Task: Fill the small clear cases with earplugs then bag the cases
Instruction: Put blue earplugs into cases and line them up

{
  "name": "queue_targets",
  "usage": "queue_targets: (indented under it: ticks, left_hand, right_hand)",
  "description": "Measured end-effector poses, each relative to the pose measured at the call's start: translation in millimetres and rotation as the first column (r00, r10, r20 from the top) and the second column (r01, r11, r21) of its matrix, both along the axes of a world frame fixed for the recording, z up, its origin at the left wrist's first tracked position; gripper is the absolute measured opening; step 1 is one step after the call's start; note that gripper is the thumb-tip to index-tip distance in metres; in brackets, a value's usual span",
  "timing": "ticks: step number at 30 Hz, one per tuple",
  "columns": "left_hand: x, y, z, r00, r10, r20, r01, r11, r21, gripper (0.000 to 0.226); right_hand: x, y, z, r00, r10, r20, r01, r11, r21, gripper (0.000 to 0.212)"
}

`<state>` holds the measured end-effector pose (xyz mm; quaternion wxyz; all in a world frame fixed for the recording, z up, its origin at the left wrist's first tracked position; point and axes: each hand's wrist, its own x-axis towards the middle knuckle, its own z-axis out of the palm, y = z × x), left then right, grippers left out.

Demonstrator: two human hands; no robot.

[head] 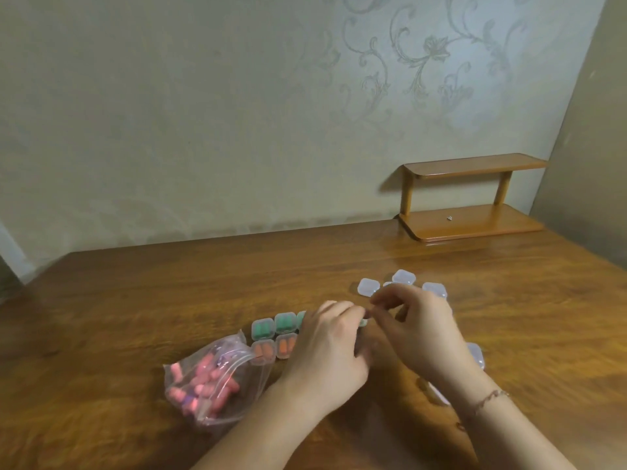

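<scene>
While both my hands meet over the counter (135, 300), my left hand (325, 344) grips a small case (363, 322) holding green earplugs and my right hand (417, 327) pinches at its edge, fingers curled. Filled green cases (274, 325) and orange cases (274, 347) sit in rows just beside my left hand; empty clear cases (403, 277) lie beyond my right. These look light, stiff and slick, so I'd pinch opposite sides. The bag of pink earplugs (210, 378) looks limp.
</scene>
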<state>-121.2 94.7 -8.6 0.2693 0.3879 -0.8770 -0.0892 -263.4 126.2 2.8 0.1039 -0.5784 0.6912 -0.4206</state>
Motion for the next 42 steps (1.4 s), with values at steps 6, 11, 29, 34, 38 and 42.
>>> queue_targets:
  ticks: [6,11,29,34,38,42]
  left_hand:
    - [-48,-9,3,0.995,-0.102,0.007,0.1,0.986,0.134,0.039]
    - [-76,-17,-9,0.995,-0.096,0.004,0.092,0.963,0.254,0.034]
    - [-63,-7,5,0.884,-0.085,-0.459,0.266,0.9,0.346,0.051]
    - [-11,7,36,0.631,0.22,-0.744,0.645,0.383,0.661,0.03]
    - [43,5,50,0.469,0.25,-0.847,0.786,0.319,0.53,0.04]
    - [91,-1,54,0.195,0.378,-0.905,0.849,0.397,0.349,0.045]
  right_hand:
    - [-69,15,20,0.989,-0.126,-0.077,0.129,0.991,0.025,0.023]
    - [-99,23,-5,0.915,-0.325,-0.241,0.374,0.907,0.197,0.007]
    - [-72,26,-4,0.995,0.004,0.102,0.011,0.989,-0.149,0.027]
    - [-40,28,27,0.954,0.172,-0.248,-0.244,0.922,-0.3,0.024]
    - [8,12,43,0.851,0.319,-0.416,-0.485,0.783,-0.391,0.018]
    - [61,-14,46,0.84,0.295,-0.456,-0.526,0.652,-0.547,0.014]
